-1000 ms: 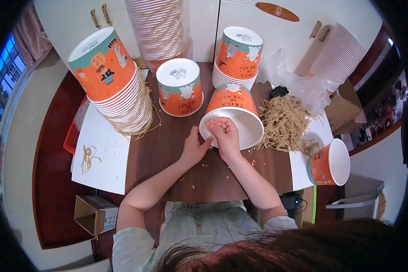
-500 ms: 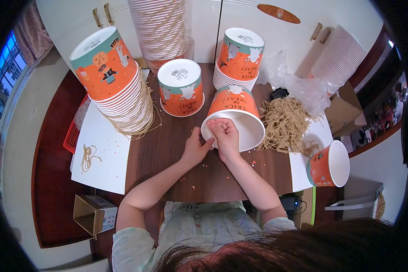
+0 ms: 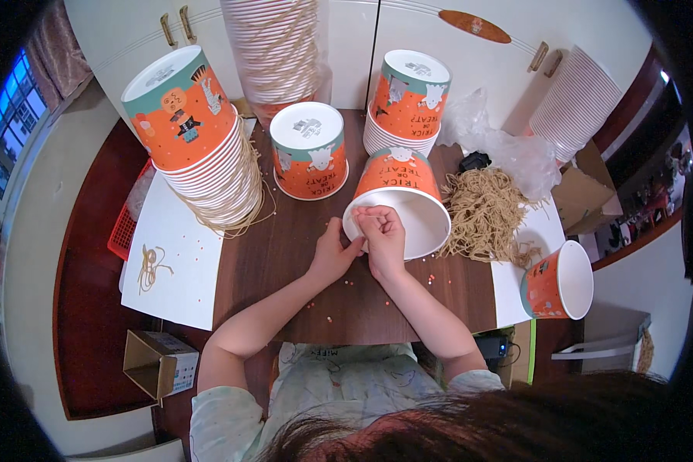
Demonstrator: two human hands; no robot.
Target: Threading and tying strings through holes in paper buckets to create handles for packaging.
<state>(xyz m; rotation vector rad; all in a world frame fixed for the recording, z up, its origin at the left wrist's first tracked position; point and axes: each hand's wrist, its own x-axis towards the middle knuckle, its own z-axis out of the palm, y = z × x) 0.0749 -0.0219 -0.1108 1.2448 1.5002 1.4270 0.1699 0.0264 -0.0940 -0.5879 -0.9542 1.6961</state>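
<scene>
An orange paper bucket (image 3: pixel 399 175) with a green band lies on its side on the dark table, its white mouth facing me. At the left part of its rim, my left hand (image 3: pixel 334 254) is closed, with its thumb against the edge. My right hand (image 3: pixel 383 239) is pinched in front of the mouth at the same side. Whatever its fingertips hold is too small to make out. Right beside the bucket rests a tangled heap of tan cords (image 3: pixel 481 212). An upside-down single bucket (image 3: pixel 309 154) stands to the left.
Upside-down bucket stacks stand at left (image 3: pixel 183 115) and behind (image 3: pixel 412 96); the left one has cords hanging off it. A tall wrapped stack (image 3: pixel 273 54) is at the back. An open bucket (image 3: pixel 574 279) sits at the right edge. Loose cord (image 3: pixel 154 266) lies on white board.
</scene>
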